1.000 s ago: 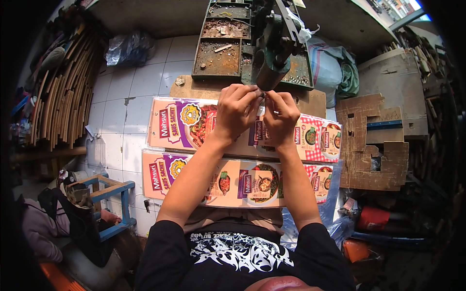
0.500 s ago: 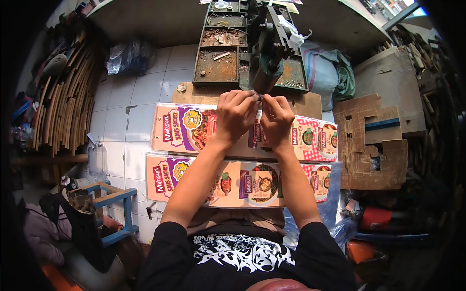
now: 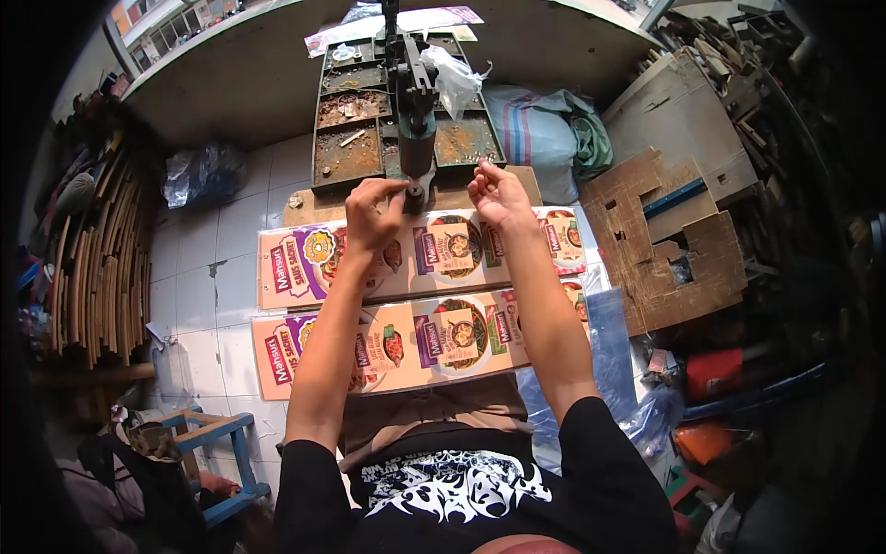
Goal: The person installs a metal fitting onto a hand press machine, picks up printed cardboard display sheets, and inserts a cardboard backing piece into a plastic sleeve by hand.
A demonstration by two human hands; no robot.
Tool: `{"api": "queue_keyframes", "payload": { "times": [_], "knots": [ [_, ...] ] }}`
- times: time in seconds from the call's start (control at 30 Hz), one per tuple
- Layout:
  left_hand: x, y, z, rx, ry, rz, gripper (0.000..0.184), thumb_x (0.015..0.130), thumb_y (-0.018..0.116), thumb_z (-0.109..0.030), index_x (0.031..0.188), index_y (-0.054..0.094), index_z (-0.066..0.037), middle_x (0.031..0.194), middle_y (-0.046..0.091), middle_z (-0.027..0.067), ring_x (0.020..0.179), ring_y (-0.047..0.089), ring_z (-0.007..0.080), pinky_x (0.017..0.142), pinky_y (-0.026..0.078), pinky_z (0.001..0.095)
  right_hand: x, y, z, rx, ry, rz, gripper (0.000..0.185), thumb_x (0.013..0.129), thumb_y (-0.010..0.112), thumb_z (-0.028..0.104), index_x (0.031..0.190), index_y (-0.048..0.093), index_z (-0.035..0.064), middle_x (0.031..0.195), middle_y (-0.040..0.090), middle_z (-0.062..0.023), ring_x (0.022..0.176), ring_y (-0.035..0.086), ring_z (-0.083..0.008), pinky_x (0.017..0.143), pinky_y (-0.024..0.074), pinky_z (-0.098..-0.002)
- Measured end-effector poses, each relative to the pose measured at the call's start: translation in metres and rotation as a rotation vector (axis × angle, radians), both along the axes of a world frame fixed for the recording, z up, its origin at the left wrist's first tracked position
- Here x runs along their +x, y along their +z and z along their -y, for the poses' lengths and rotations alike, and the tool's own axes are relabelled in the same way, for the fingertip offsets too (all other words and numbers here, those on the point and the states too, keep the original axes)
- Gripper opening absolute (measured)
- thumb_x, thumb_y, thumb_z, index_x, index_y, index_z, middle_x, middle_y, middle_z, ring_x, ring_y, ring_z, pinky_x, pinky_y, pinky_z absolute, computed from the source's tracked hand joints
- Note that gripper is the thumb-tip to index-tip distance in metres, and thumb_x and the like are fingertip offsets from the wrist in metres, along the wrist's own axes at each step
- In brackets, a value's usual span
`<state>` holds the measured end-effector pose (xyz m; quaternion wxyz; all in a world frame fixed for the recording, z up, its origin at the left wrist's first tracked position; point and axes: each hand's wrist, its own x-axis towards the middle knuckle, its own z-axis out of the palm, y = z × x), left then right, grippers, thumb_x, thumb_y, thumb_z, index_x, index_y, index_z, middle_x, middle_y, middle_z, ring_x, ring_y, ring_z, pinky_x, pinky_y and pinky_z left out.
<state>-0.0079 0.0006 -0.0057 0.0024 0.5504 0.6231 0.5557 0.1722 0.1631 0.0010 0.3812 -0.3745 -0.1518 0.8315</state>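
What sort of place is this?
Probably a small workshop: what looks like a press stands by a tray of small bits, with printed panels before it and long strips stacked at the left.

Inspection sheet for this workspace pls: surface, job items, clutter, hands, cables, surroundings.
Surface: wooden board under the press, partly covered.
Job items: far printed panel and near printed panel side by side, face up; press beyond them.
Clutter: compartment tray with loose bits; white plastic bag beside the press.
Hands: left hand close to the press's lower end; right hand apart from it, fingers curled; grip contents unclear.
Cables: nothing seen clearly.
Surroundings: wooden strips left; cut-out board right.
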Motion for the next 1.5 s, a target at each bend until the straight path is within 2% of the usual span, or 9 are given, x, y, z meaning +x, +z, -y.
{"api": "queue_keyframes", "payload": {
  "times": [0.2, 0.33, 0.47, 0.67, 0.7, 0.93, 1.13, 1.27, 1.5],
  "knots": [
    [-0.041, 0.024, 0.000, -0.175, -0.073, 0.754, 0.024, 0.093, 0.059, -0.008, 0.113, 0.070, 0.002, 0.098, 0.074, 0.0094, 0.087, 0.068, 0.0125, 0.077, 0.053, 0.0243, 0.051, 0.044, 0.023, 0.366, -0.073, 0.064, 0.019, 0.092, 0.063, 0.007, 0.111, 0.067, 0.0066, 0.080, 0.063, 0.0005, 0.069, 0.059, -0.0105, 0.067, 0.0527, -0.0278],
    [-0.031, 0.066, 0.037, -0.204, 0.018, 0.556, 0.029, 0.094, 0.061, -0.012, 0.119, 0.066, 0.003, 0.101, 0.073, 0.0118, 0.087, 0.068, 0.0148, 0.077, 0.054, 0.0253, 0.088, 0.064, 0.071, 0.593, -0.024, 0.027, 0.023, 0.095, 0.062, 0.004, 0.117, 0.063, -0.0012, 0.089, 0.067, -0.0057, 0.078, 0.066, -0.0124, 0.075, 0.0585, -0.0280],
    [0.048, 0.103, 0.127, -0.296, -0.232, 0.375, 0.037, 0.092, 0.066, -0.007, 0.127, 0.060, 0.000, 0.106, 0.071, 0.0113, 0.093, 0.068, 0.0159, 0.084, 0.054, 0.0296, 0.114, 0.066, 0.149, 0.746, 0.092, 0.171, 0.021, 0.093, 0.067, 0.005, 0.113, 0.063, -0.0016, 0.094, 0.069, -0.0094, 0.083, 0.068, -0.0142, 0.077, 0.0586, -0.0290],
    [0.144, 0.069, 0.204, -0.158, -0.354, 0.210, 0.039, 0.081, 0.076, -0.003, 0.118, 0.062, -0.002, 0.103, 0.068, 0.0145, 0.093, 0.069, 0.0301, 0.082, 0.054, 0.0367, 0.112, 0.036, 0.250, 0.617, 0.355, 0.051, 0.015, 0.090, 0.070, 0.002, 0.104, 0.066, -0.0002, 0.096, 0.072, -0.0111, 0.084, 0.068, -0.0139, 0.076, 0.0559, -0.0281],
    [0.149, 0.061, 0.207, -0.084, -0.263, 0.169, 0.031, 0.078, 0.079, -0.001, 0.107, 0.068, -0.002, 0.095, 0.070, 0.0122, 0.084, 0.070, 0.0227, 0.073, 0.056, 0.0320, 0.110, 0.029, 0.260, 0.639, 0.342, 0.009, 0.014, 0.090, 0.070, 0.002, 0.104, 0.067, 0.0000, 0.095, 0.072, -0.0102, 0.084, 0.068, -0.0134, 0.077, 0.0559, -0.0275],
    [0.147, 0.060, 0.227, -0.036, -0.166, 0.056, 0.021, 0.078, 0.078, 0.001, 0.096, 0.070, -0.002, 0.090, 0.069, 0.0118, 0.077, 0.070, 0.0232, 0.066, 0.057, 0.0316, 0.105, 0.026, 0.300, 0.302, 0.334, -0.212, 0.014, 0.092, 0.068, 0.002, 0.106, 0.064, 0.0017, 0.096, 0.070, -0.0084, 0.086, 0.067, -0.0123, 0.078, 0.0565, -0.0249],
    [0.106, 0.091, 0.216, -0.046, -0.199, -0.148, 0.016, 0.081, 0.075, -0.001, 0.095, 0.068, -0.002, 0.091, 0.071, 0.0124, 0.078, 0.071, 0.0277, 0.064, 0.056, 0.0345, 0.109, 0.029, 0.293, 0.349, 0.387, -0.198, 0.027, 0.092, 0.069, 0.008, 0.118, 0.064, 0.0014, 0.101, 0.070, -0.0121, 0.084, 0.067, -0.0165, 0.079, 0.0547, -0.0312],
    [0.035, 0.113, 0.171, -0.122, -0.097, -0.211, 0.011, 0.083, 0.076, -0.003, 0.092, 0.070, -0.001, 0.085, 0.074, 0.0104, 0.080, 0.074, 0.0195, 0.070, 0.058, 0.0290, 0.126, 0.023, 0.278, 0.404, 0.431, -0.122, 0.028, 0.093, 0.068, 0.008, 0.119, 0.063, 0.0007, 0.101, 0.070, -0.0128, 0.084, 0.066, -0.0166, 0.079, 0.0540, -0.0304],
    [-0.096, 0.077, 0.049, -0.259, -0.026, -0.284, 0.009, 0.087, 0.073, -0.008, 0.091, 0.072, 0.000, 0.080, 0.074, 0.0094, 0.074, 0.072, 0.0148, 0.070, 0.058, 0.0284, 0.157, 0.012, 0.248, 0.478, 0.256, -0.037, 0.023, 0.094, 0.064, 0.008, 0.115, 0.064, -0.0018, 0.096, 0.069, -0.0116, 0.083, 0.066, -0.0169, 0.078, 0.0540, -0.0304]
  ]
}}
